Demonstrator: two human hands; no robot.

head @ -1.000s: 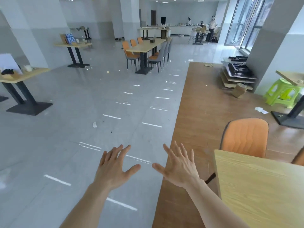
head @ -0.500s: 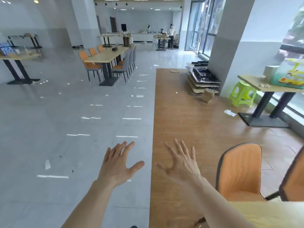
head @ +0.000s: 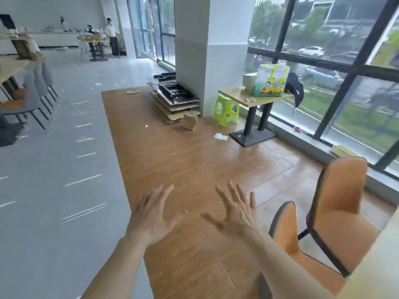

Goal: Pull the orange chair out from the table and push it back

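Two orange chairs with dark trim stand at the lower right, tucked against a light wood table whose edge shows in the corner. The nearer orange chair has its backrest just right of my right hand. The farther orange chair stands behind it. My left hand hovers over the brown wood floor, left of the right hand. Both hands are spread wide, palms down, and hold nothing. Neither hand touches a chair.
A small wood table with a printed bag stands by the window, a green stool beside it. Stacked boards and a paper bag lie by the white pillar. Grey chairs stand at the far left. People stand far back.
The view has swung to the right, toward the window. A second orange chair has come into view, and both chairs now sit closer to my right hand. Both hands stay open.
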